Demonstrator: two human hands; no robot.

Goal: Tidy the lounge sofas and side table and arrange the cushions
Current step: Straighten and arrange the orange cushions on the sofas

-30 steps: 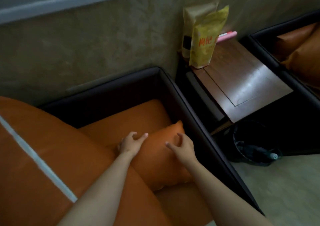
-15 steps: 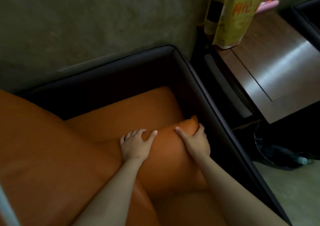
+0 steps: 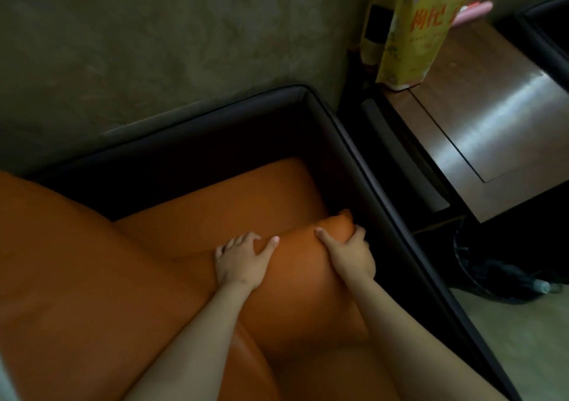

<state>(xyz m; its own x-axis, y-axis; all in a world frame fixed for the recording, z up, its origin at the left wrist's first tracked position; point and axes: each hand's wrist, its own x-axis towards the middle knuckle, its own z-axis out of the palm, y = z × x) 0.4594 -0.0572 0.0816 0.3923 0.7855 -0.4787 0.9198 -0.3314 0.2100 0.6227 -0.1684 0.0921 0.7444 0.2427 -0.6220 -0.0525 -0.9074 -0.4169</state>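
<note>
An orange cushion stands in the right corner of a sofa with a dark frame and orange seat pads. My left hand grips the cushion's upper left edge, thumb on its front face. My right hand grips its top right corner, fingers wrapped behind it, next to the sofa's armrest. A larger orange cushion fills the left of the view. The wooden side table stands to the right of the sofa.
A yellow packet and a darker packet lean against the wall at the back of the side table, with a pink thing behind them. A dark bin holding a bottle sits on the floor below the table.
My view has moved closer and lower. Both hands went from lying on the cushion's front to gripping its top edge; the right hand now wraps the top right corner.
</note>
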